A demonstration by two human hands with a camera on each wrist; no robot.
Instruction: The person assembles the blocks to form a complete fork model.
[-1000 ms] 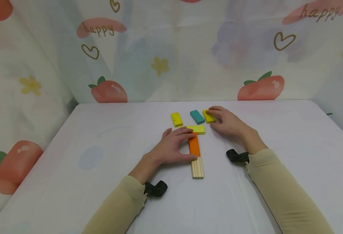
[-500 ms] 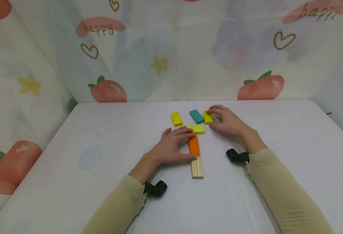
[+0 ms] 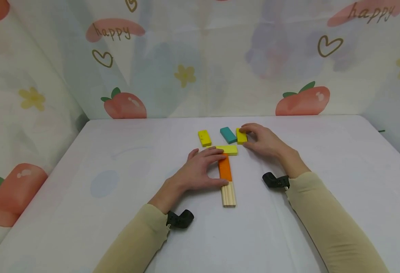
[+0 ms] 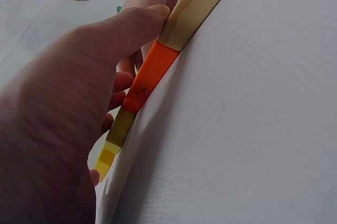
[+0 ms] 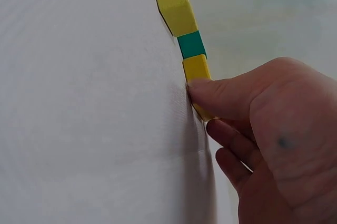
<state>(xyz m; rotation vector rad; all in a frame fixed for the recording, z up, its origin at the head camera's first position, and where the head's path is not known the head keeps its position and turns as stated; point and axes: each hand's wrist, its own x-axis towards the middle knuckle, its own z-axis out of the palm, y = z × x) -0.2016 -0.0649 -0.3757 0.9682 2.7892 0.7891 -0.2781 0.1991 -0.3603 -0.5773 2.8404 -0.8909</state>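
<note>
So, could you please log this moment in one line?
left hand: at orange block; right hand: pinches rightmost yellow block; teal block: beside it

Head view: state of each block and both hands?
Left hand, spread along orange block
Right hand, pinching right yellow block
Right yellow block, flat, pinched
Teal block, flat, angled
Left yellow block, flat, slightly angled
Light yellow block, flat, crosswise, partly covered
Orange block, flat, lengthwise
Plain wooden block, flat, lengthwise

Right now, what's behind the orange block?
Behind the orange block lies the pale-yellow block; farther back, the teal block, left yellow block and right yellow block. The left hand hides part of the pale-yellow block.
</note>
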